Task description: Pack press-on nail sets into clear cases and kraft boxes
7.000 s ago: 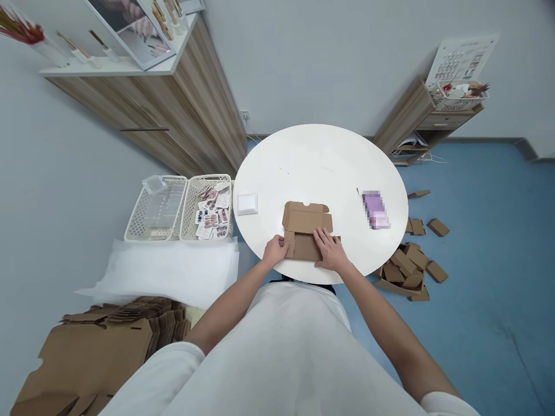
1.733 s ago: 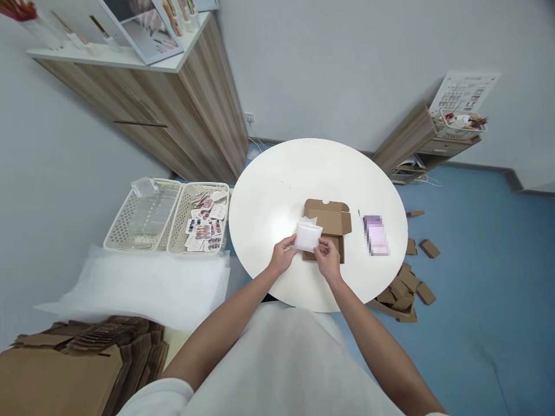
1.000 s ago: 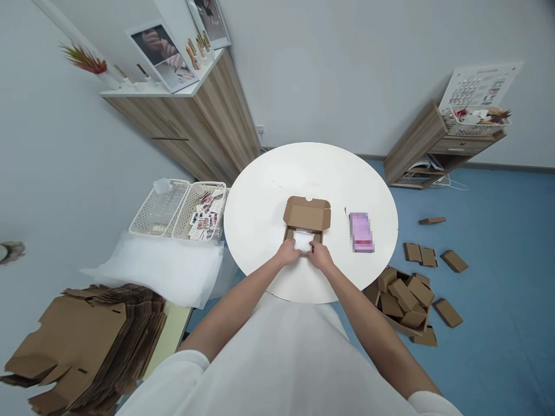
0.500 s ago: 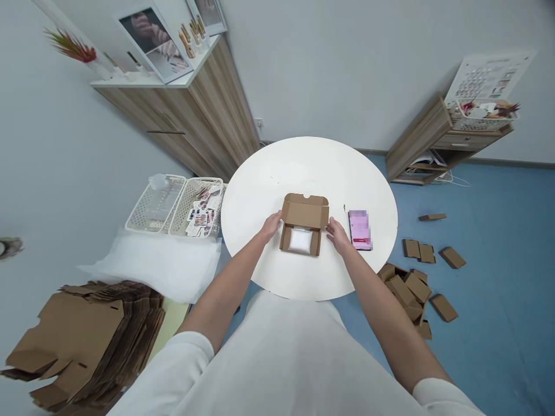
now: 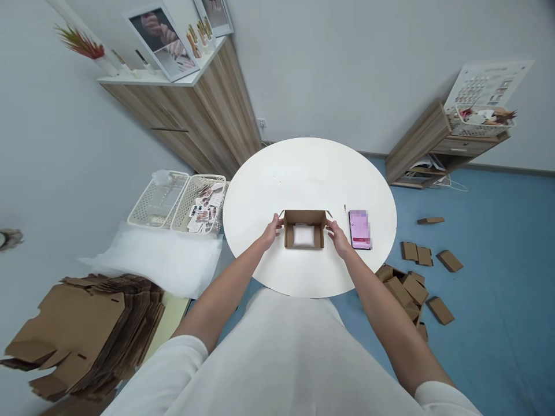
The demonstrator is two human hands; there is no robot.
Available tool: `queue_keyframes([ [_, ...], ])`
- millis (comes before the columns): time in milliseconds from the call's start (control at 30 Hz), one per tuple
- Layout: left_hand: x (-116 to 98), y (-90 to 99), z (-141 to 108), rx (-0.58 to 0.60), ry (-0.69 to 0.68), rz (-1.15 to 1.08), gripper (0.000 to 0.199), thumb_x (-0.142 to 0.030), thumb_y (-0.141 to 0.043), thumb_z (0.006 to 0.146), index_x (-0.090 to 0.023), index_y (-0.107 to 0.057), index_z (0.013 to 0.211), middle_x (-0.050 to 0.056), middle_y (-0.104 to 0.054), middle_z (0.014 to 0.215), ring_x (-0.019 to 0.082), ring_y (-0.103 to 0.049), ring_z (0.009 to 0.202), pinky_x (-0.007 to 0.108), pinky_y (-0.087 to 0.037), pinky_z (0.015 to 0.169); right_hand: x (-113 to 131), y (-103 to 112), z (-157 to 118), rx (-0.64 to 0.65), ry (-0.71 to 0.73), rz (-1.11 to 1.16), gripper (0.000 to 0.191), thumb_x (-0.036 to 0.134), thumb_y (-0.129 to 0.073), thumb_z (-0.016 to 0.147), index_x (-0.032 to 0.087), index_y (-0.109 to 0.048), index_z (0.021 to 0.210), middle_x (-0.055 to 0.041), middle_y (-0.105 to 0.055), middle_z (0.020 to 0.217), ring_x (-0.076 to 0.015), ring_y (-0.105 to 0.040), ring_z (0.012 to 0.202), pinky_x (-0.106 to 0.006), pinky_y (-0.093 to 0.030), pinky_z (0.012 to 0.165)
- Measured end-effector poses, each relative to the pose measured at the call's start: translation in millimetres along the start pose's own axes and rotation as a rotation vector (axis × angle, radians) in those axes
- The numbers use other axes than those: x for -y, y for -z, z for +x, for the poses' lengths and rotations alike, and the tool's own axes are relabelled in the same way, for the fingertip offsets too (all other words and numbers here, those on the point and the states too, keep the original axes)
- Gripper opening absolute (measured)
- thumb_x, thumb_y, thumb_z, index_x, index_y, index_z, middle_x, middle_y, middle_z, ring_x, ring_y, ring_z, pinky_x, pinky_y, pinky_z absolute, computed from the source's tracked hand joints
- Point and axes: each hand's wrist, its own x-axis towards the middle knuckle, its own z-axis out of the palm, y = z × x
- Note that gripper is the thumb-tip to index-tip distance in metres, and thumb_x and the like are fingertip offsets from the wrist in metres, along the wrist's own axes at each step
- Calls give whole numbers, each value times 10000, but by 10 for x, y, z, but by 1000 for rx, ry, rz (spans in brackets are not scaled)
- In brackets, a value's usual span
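A small brown cardboard box (image 5: 304,216) stands on the round white table (image 5: 306,167), its lid raised upright at the back. Inside lies a white wrapped packet (image 5: 303,236). My left hand (image 5: 270,231) holds the left side of the box at the lid's side flap, thumb and fingers bent around it. At the right flap, my right hand (image 5: 339,237) grips the opposite side with its fingertips. A phone with a pink screen (image 5: 359,229) lies on the table just right of my right hand.
Left of the table are white baskets (image 5: 199,205) with printed cards, white wrapping sheets (image 5: 160,257) and a stack of flat cardboard blanks (image 5: 82,329). Closed boxes (image 5: 410,292) pile up at the lower right, others on the blue floor. A wooden cabinet (image 5: 225,104) stands behind left.
The box lid has swung up from lying back to upright. Both hands have come to its side flaps. My view has shifted slightly.
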Motion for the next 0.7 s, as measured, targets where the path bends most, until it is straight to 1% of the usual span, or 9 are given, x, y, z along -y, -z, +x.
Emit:
queue_keyframes([
  [67,40,13,-57,9,23,4,726,-673,-104,774,-223,-515,1169,70,-479,1261,242,-436,1131,373,-362,887,-51,2,-51,-7,-30,-5,628,665,-227,767,288,-473,1205,-17,-454,1279,-193,-424,1142,-378,-298,964],
  [133,74,29,-114,45,33,14,721,-660,-78,783,-236,-518,1167,55,-502,1237,230,-451,1118,369,-364,886,-75,2,-106,-1,-57,-3,643,666,-206,769,272,-492,1189,-29,-482,1250,-197,-460,1109,-371,-320,944],
  [200,103,45,-172,84,35,29,713,-646,-63,792,-246,-533,1150,45,-527,1210,224,-454,1118,368,-360,889,-77,12,-164,14,-74,-23,637,662,-196,775,274,-506,1173,-29,-502,1231,-201,-460,1113,-376,-319,941],
  [267,134,53,-224,100,37,53,686,-638,-98,798,-243,-559,1118,50,-545,1188,231,-465,1106,369,-360,885,-71,32,-219,29,-78,-66,615,651,-216,780,270,-530,1146,-32,-518,1214,-207,-440,1132,-382,-308,945],
  [333,166,44,-258,63,47,96,619,-634,-216,789,-226,-588,1068,65,-551,1178,240,-493,1068,357,-371,866,-67,53,-257,25,-80,-115,580,633,-278,777,248,-558,1108,-44,-529,1198,-214,-437,1127,-379,-316,936],
  [400,196,19,-269,-16,48,152,539,-606,-353,765,-207,-593,1036,76,-549,1173,236,-518,1027,329,-388,841,-69,64,-272,-3,-87,-147,537,606,-349,764,234,-567,1085,-49,-528,1193,-213,-462,1089,-359,-354,898],
  [467,221,-12,-263,-95,39,207,501,-561,-450,741,-189,-562,1058,85,-545,1165,219,-529,1005,297,-399,819,-74,55,-270,-31,-99,-178,492,566,-415,747,227,-561,1074,-48,-529,1183,-201,-492,1041,-326,-393,845],
  [600,280,-67,-241,-154,68,334,545,-443,-563,704,-171,-455,1163,101,-533,1156,189,-544,974,254,-411,779,-114,-6,-256,-73,-143,-313,464,446,-529,698,193,-534,1087,-68,-574,1072,-175,-553,902,-282,-424,753],
  [700,361,-107,-234,-186,82,481,582,-371,-594,679,-159,-414,1191,116,-512,1175,195,-544,976,258,-408,780,-208,-49,-262,-122,-160,-486,480,389,-545,674,178,-518,1105,-73,-581,1016,-174,-561,855,-282,-423,728],
])
